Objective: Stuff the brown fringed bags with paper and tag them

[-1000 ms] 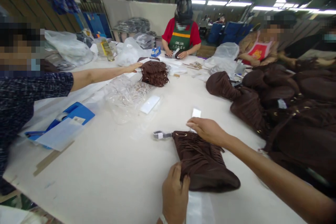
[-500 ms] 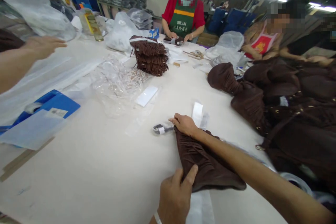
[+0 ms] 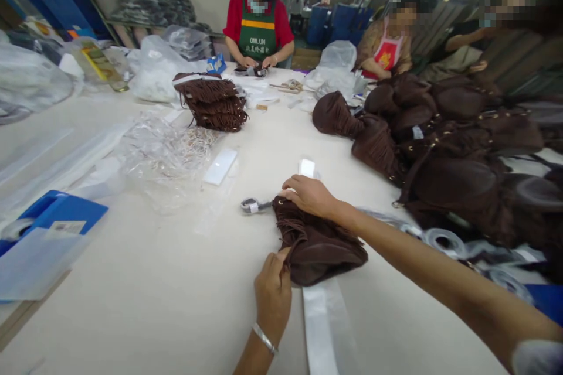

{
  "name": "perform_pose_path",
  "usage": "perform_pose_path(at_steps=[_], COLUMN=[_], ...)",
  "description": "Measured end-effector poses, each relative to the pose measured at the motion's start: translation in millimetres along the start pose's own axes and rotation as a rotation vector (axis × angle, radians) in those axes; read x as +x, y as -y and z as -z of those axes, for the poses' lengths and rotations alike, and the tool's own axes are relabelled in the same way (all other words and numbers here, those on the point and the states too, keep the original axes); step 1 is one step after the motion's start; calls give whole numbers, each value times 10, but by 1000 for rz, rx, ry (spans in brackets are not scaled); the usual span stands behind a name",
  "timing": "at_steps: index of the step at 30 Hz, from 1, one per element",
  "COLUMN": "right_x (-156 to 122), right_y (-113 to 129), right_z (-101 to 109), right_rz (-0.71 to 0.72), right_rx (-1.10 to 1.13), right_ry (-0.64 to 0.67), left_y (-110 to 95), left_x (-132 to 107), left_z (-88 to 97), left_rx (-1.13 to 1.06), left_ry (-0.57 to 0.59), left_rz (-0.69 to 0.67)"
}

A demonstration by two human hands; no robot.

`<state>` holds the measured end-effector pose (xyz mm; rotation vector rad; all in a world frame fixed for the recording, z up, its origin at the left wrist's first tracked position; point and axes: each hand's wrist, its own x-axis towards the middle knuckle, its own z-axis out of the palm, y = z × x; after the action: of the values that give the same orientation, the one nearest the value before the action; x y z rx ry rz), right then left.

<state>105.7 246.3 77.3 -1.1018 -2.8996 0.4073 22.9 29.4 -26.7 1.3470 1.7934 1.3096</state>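
Observation:
A dark brown bag (image 3: 323,255) with fringe and gathered sides lies on the white table, its smooth base turned toward me. My left hand (image 3: 273,284), with a silver bracelet at the wrist, pinches the bag's lower left side. At the bag's top, my right hand (image 3: 311,196) has its fingers bent over the edge, gripping it; part of its grasp is hidden. A wrapped strap with a white band (image 3: 251,205) sticks out to the left of the bag's top. Beneath the bag runs a white strip in clear plastic (image 3: 319,328).
Many brown bags (image 3: 453,181) are heaped at right. Folded fringed bags (image 3: 215,102) are stacked farther back, near crumpled clear plastic (image 3: 152,152). A blue folder (image 3: 70,211) lies at left. A co-worker in a green apron (image 3: 257,32) and other people work across the table.
The bag has been turned so its base faces me. My left hand has closed on its side, and the view has swung right. Another person's arm at the left is out of view.

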Motion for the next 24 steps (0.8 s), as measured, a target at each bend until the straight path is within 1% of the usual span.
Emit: perform_pose_path(at_steps=[1,2,3,4,5,7,8,9,10,12,14,16,18,20,21,22,23,24], right_x=[-266,-564,-879,-1196,-1497,-1989,-2158,-2268,-2321,-2291,-2170,-2067,-2034,-2067,-2099,-2134,-2170,-2205], right_y=[-45,-97,-152,-205,-248,-285,-271,-236,-185,-64,29,58,23,-55,-101,-148,-193,-236], right_z=[121,208,254,252,203,-14,-161,-316,-467,-718,-878,-971,-1040,-1101,-1126,-1145,-1156,-1160], right_rz=[28,37,14,-32,-98,-260,-338,-412,-480,-589,-654,-680,-672,-623,-580,-530,-476,-424], right_rx=[56,112,160,200,230,248,257,278,315,429,550,649,733,810,842,868,886,897], right_ry=[-35,-41,-42,-47,-59,-133,-169,-203,-235,-315,-436,-564,-647,-677,-678,-671,-661,-652], left_y=[-2,-6,-12,-22,-36,-78,-106,-138,-172,-242,-291,-303,-279,-251,-251,-268,-307,-368], left_x=[-3,-4,-4,-2,2,15,23,32,40,58,78,101,124,143,148,152,153,153], left_z=[3,8,16,25,36,58,68,78,86,96,101,105,119,150,170,190,205,210], left_rx=[-16,-30,-43,-52,-55,-53,-50,-48,-50,-70,-98,-119,-132,-104,-43,62,202,356], left_ry=[-2,-7,-13,-20,-21,-14,-6,4,13,34,62,93,130,179,212,234,225,175], left_rz=[-2,-3,0,8,19,45,57,66,77,108,151,196,222,222,207,171,100,-10])
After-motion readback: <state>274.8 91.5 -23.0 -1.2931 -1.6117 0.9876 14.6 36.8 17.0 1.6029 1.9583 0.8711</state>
